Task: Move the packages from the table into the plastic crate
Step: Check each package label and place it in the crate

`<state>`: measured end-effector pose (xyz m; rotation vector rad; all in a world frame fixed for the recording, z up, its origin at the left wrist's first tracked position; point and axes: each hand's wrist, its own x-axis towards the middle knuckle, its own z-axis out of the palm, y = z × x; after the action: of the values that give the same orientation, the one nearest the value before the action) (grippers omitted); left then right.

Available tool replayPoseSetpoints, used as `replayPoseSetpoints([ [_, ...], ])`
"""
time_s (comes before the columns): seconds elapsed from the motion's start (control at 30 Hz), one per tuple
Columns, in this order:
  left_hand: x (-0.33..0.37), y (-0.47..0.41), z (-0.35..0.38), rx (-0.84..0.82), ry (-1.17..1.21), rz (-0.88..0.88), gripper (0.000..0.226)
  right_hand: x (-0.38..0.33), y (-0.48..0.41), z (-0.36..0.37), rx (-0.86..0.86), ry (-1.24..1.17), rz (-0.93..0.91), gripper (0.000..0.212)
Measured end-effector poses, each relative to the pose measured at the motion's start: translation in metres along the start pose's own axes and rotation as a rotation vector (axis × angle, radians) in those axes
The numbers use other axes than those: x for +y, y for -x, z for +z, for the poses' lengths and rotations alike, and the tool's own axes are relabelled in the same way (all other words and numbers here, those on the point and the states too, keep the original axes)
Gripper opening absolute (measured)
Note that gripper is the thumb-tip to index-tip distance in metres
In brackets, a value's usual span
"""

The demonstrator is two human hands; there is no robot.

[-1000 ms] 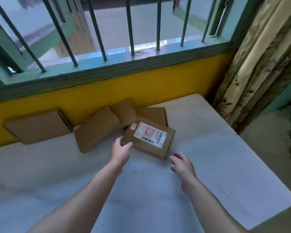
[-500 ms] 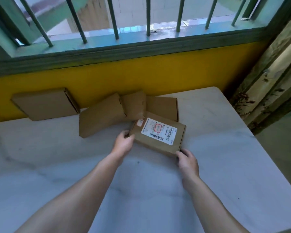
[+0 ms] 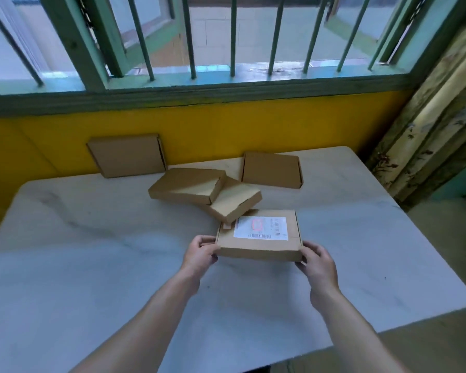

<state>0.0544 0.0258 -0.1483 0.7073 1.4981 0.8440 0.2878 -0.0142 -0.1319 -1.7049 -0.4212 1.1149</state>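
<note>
**Right hand (image 3: 318,262) now grips the labelled box (image 3: 258,235) too**

One second ago the right hand was apart from the labelled box. Now it holds the near right corner, with its fingers curled round the edge. The left hand (image 3: 201,254) holds the near left corner the same way. The box has come closer to the person and turned, so its long side faces them.

It sits between both hands, over the white table (image 3: 92,251), with its white label facing up. It may be lifted a little off the table, but the view is too blurry to be sure.

Four plain brown boxes are behind it. The tilted box (image 3: 234,201) is just behind, and its near corner meets the labelled box's back edge. The wide box (image 3: 186,185) overlaps the tilted box on the left. The back box (image 3: 271,169) sits apart from the others, near the yellow wall (image 3: 226,122). The leaning box (image 3: 125,154) is propped against that wall at the far edge of the table.

Green window bars (image 3: 233,36) are above the wall. A curtain (image 3: 436,103) hangs on the right.
</note>
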Motion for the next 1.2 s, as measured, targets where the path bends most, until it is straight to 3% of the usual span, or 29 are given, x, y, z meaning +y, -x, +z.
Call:
replayPoseSetpoints([
  [0.3,-0.012,0.061,-0.078,-0.113,0.267,0.056,0.029,0.023,0.079,0.013,-0.079,-0.096,-0.112,0.017],
  [0.5,0.002,0.093,-0.12,-0.212,0.395,0.177,0.049,0.019,0.105,0.027,-0.249,-0.101,-0.206,0.017],
  [0.77,0.029,0.116,-0.157,-0.28,0.407,0.35,0.039,-0.019,0.118,0.048,-0.45,-0.138,-0.275,0.012],
  [1.2,0.04,0.156,-0.183,-0.383,0.639,0.534,0.027,-0.067,0.14,0.068,-0.819,-0.325,-0.428,0.013],
])
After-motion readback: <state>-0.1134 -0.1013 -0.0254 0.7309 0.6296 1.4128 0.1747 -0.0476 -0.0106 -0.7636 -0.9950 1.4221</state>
